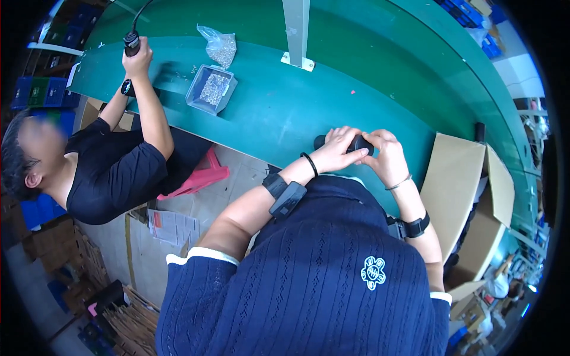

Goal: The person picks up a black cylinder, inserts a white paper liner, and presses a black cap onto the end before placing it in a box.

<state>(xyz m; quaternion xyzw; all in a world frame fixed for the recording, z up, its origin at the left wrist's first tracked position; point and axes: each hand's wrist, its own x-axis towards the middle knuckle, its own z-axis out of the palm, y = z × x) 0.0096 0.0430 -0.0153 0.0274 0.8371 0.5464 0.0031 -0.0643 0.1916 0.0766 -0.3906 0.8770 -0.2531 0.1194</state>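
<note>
I worked at a long green bench, my left hand and right hand both gripping a small black part at its near edge. Far left, a co-worker's hand held a corded tool beside a clear tray of screws; an open cardboard box stood right.

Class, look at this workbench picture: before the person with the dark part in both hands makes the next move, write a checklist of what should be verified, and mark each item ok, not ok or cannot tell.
1. Both hands on the part: left hand and right hand both grip the small black part. Ok.
2. Part supported: it sits at the edge of the green bench. Ok.
3. Part's alignment: hidden by the fingers. Cannot tell.
4. Co-worker's hand with the corded tool is apart from the part. Ok.
5. Clear tray of small metal pieces within reach: it lies nearer the co-worker. Cannot tell.
</note>
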